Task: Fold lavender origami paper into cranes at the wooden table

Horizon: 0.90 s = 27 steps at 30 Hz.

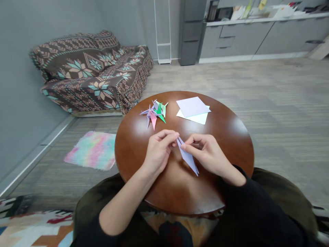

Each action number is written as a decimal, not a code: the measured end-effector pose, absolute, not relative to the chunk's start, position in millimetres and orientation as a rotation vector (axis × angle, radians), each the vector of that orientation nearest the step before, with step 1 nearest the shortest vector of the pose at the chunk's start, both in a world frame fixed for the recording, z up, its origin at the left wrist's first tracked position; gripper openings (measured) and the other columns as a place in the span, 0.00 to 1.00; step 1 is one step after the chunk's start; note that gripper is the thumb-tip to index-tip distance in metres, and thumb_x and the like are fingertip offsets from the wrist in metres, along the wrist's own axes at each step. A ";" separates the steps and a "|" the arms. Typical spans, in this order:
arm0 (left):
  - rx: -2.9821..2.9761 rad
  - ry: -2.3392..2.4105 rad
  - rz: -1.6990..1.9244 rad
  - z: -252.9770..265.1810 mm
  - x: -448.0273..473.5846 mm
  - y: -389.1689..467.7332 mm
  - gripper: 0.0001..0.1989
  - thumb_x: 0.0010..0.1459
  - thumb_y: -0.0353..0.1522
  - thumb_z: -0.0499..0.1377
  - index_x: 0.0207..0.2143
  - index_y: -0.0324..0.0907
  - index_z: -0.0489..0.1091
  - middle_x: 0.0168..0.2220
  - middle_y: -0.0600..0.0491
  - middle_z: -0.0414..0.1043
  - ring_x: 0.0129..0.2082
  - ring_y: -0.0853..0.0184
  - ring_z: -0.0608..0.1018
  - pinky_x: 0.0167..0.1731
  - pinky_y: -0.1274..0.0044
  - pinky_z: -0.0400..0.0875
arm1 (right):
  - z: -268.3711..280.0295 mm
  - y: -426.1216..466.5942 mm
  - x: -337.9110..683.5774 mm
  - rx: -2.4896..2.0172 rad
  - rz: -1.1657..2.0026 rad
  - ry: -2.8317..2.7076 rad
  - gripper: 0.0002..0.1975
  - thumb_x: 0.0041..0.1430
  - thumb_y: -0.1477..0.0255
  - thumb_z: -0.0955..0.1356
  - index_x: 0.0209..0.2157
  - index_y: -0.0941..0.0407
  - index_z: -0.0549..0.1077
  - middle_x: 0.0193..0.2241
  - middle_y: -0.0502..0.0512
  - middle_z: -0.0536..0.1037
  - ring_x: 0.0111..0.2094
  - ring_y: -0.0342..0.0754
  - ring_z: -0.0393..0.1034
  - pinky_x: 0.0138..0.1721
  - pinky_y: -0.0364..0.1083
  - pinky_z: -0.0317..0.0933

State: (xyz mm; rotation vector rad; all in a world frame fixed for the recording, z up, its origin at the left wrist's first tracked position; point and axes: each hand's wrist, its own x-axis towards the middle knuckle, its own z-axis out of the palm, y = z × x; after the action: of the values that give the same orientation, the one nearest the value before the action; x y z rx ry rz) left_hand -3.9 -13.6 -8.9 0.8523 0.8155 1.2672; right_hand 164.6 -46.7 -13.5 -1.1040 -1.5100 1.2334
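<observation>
A pale purple sheet of origami paper (188, 158), folded into a narrow diamond, is held above the round table. My left hand (162, 145) pinches its upper tip between thumb and fingers. Closed on its right edge near the top is my right hand (203, 151), thumb in front. The lower end points toward me and splits into two points. Several folded paper cranes (155, 113) in purple, pink and green sit in a cluster beyond my left hand. Flat paper sheets (193, 106), purple over whitish, lie beyond my right hand.
The round brown wooden table (133, 151) stands between my knees. A sofa (95, 72) with a patterned cover is at the far left, with a fluffy pastel mat (91, 150) on the floor before it. Grey kitchen cabinets (236, 39) and a fridge (191, 32) line the back.
</observation>
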 end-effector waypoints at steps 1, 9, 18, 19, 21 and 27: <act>0.812 0.813 1.326 -6.3 -8.3 -9.4 0.07 0.46 0.30 0.72 0.25 0.38 0.77 0.25 0.56 0.69 0.26 0.75 0.69 0.27 0.82 0.64 | -14.3 -47.2 164.0 -1.109 1.256 -1.516 0.13 0.60 0.64 0.73 0.26 0.57 0.74 0.23 0.50 0.76 0.25 0.44 0.66 0.28 0.44 0.58; 1.141 0.859 1.152 -6.8 -8.9 -15.3 0.14 0.50 0.35 0.73 0.34 0.39 0.75 0.35 0.53 0.76 0.36 0.70 0.77 0.36 0.79 0.72 | -23.7 -37.6 165.1 -1.040 1.116 -1.212 0.10 0.56 0.64 0.77 0.28 0.55 0.78 0.26 0.50 0.79 0.28 0.45 0.71 0.34 0.45 0.64; 1.566 0.966 1.074 1.2 -9.3 -27.9 0.06 0.57 0.34 0.67 0.32 0.40 0.77 0.32 0.51 0.79 0.33 0.66 0.80 0.37 0.76 0.74 | -17.3 -35.9 177.7 -1.016 1.170 -1.405 0.06 0.56 0.69 0.75 0.29 0.56 0.77 0.28 0.51 0.78 0.31 0.46 0.70 0.35 0.45 0.65; 1.649 0.973 1.033 4.2 -12.6 -27.5 0.05 0.58 0.34 0.67 0.32 0.41 0.78 0.32 0.50 0.79 0.33 0.65 0.80 0.37 0.76 0.73 | -14.3 -35.9 181.3 -1.038 1.153 -1.502 0.05 0.56 0.70 0.74 0.29 0.56 0.77 0.27 0.51 0.77 0.30 0.46 0.70 0.34 0.45 0.64; 1.818 0.989 0.956 8.6 -18.1 -26.7 0.05 0.59 0.32 0.66 0.31 0.41 0.80 0.33 0.50 0.80 0.33 0.65 0.80 0.35 0.76 0.72 | -9.3 -36.1 186.5 -1.059 1.112 -1.657 0.04 0.56 0.73 0.73 0.28 0.56 0.77 0.28 0.51 0.77 0.30 0.46 0.69 0.33 0.45 0.63; 1.985 1.028 0.785 10.8 -29.5 -22.6 0.05 0.59 0.32 0.66 0.37 0.43 0.82 0.33 0.51 0.82 0.32 0.64 0.81 0.34 0.77 0.70 | -11.9 -33.2 187.9 -1.074 1.102 -1.757 0.04 0.52 0.79 0.70 0.27 0.57 0.76 0.29 0.51 0.77 0.30 0.46 0.68 0.33 0.44 0.61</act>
State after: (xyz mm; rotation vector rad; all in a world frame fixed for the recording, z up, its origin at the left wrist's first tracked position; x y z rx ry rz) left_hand -29.5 -22.6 10.8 1.9851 1.0275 0.7851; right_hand 187.9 -33.2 -11.9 -1.0736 -1.7574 1.1016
